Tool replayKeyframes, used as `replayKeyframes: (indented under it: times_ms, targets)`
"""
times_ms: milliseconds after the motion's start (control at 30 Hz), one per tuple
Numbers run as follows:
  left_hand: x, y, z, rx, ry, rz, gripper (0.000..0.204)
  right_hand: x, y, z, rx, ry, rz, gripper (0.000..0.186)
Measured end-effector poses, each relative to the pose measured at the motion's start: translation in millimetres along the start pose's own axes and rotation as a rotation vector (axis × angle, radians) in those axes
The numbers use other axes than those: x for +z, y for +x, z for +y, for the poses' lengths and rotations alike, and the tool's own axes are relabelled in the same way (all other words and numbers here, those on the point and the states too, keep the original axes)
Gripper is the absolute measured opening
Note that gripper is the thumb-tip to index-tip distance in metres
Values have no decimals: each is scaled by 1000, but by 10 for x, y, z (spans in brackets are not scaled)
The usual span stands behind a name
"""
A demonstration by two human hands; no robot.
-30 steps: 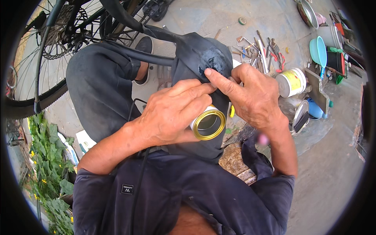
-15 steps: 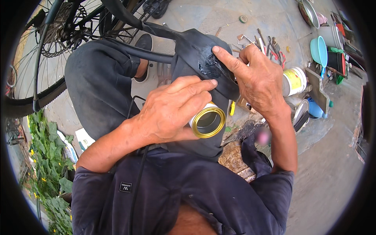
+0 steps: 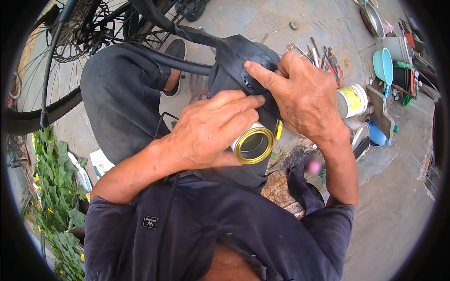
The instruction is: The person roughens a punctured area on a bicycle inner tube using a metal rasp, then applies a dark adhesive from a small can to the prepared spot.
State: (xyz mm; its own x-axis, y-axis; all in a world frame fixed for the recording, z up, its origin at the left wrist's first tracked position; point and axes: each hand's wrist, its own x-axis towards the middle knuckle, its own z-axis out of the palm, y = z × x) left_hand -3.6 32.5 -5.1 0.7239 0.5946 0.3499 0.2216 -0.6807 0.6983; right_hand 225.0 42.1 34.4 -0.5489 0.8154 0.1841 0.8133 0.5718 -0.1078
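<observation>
Head view shows two bare hands working near the middle of the frame. The left hand point(image 3: 213, 131) is wrapped around a small tin can point(image 3: 253, 144) with a gold rim, and its open mouth faces up at the camera. The can lies on a black rubber inner tube point(image 3: 234, 58) that is draped over the person's knee. The right hand point(image 3: 302, 96) is spread flat on the tube, just above the can, with its pointing finger pressing down on a rough dark spot on the rubber. This hand grips nothing; it only pushes. The tube runs up and away to the upper left of the frame, where a bicycle wheel point(image 3: 51, 61) stands on the ground. On the right side of the frame sits a white and yellow pot point(image 3: 352, 99), just past the right wrist. Near it, in the upper right, a heap of metal tools point(image 3: 323, 58) lies on the concrete floor, and a blue plastic scoop point(image 3: 383, 66) rests farther right. Green leafy plants point(image 3: 51, 187) grow along the lower left edge.
</observation>
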Motion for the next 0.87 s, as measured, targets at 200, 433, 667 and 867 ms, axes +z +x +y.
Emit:
replayKeyframes:
  times_ms: [200,433,667,867]
  targets:
    - [-7,4,-7,17,-25,18,64,-42,-161,8,137,43,84,54]
    - [4,-21,-24,0,-38,21,65,-409,-472,-405,174,483,63,50]
    - [30,-30,-18,0,-24,42,65,-395,-410,-610,68,368,-138,46]
    - [38,-41,-2,-3,-11,32,65,-520,-337,-648,111,315,-315,41]
